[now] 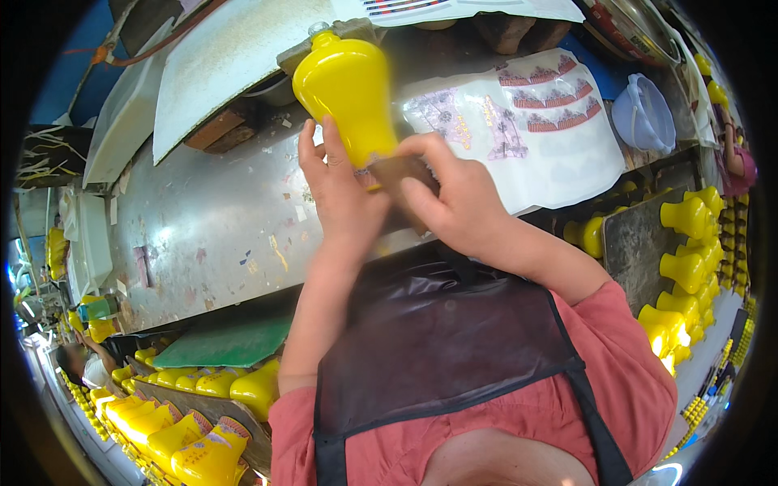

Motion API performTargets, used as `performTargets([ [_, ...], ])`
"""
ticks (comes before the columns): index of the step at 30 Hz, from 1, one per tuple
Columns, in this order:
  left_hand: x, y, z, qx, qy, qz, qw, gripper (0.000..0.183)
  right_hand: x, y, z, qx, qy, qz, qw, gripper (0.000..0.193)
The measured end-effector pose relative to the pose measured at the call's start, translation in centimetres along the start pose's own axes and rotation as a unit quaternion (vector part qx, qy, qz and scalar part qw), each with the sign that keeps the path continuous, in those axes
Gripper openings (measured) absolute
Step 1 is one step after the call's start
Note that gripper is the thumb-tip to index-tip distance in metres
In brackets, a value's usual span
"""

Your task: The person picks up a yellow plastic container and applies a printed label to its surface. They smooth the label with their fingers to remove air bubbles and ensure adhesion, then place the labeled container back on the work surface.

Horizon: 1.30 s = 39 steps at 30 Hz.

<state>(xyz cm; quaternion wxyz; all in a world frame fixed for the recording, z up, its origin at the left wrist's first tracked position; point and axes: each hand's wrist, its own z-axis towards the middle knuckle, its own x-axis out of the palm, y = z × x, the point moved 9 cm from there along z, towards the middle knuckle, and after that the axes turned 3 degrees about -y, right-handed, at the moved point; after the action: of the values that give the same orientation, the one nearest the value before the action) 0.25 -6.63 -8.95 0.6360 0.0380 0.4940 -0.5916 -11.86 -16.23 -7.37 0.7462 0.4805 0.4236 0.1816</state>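
A glossy yellow vase [344, 81] lies tilted, its narrow neck pointing away from me on a block support [365, 34]. Near its foot, at the end closest to me, sits a patterned purplish decal band [364, 173]. My left hand [344, 190] rests against the left side of the vase near the foot, fingers extended and apart. A brown, flat, flexible-looking piece [405, 185] is pinched in my right hand [462, 190], pressed at the foot beside the decal. Its exact kind does not show, and it partly hides the foot.
Printed decal sheets [559, 154] lie on the metal table [194, 219], right of the vase. A pale blue bucket [644, 113] stands at the far right. Boards hold several yellow vases at the right [685, 267] and lower left [211, 454]. Another person [93, 364] is at the left.
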Motion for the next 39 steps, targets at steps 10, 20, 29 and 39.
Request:
performTargets([
  [10,-0.3,0.7,0.0,-0.011,0.007,-0.111,0.994,0.091,-0.6,-1.0,-1.0,0.014,-0.068,0.055,0.996,0.033],
  [20,-0.6,0.9,-0.3,0.016,0.057,-0.137,0.989,0.096,-1.6,-2.7,-0.4,0.053,-0.042,0.010,0.998,0.028],
  [29,1.2,2.5,-0.8,-0.137,0.053,-0.311,0.939,0.086,-2.4,3.1,3.3,-0.173,-0.015,-0.194,0.966,0.021],
  [39,-0.3,-0.4,0.0,-0.007,0.009,-0.084,0.996,0.097,0.1,7.2,3.6,-0.354,0.058,-0.275,0.892,0.024],
])
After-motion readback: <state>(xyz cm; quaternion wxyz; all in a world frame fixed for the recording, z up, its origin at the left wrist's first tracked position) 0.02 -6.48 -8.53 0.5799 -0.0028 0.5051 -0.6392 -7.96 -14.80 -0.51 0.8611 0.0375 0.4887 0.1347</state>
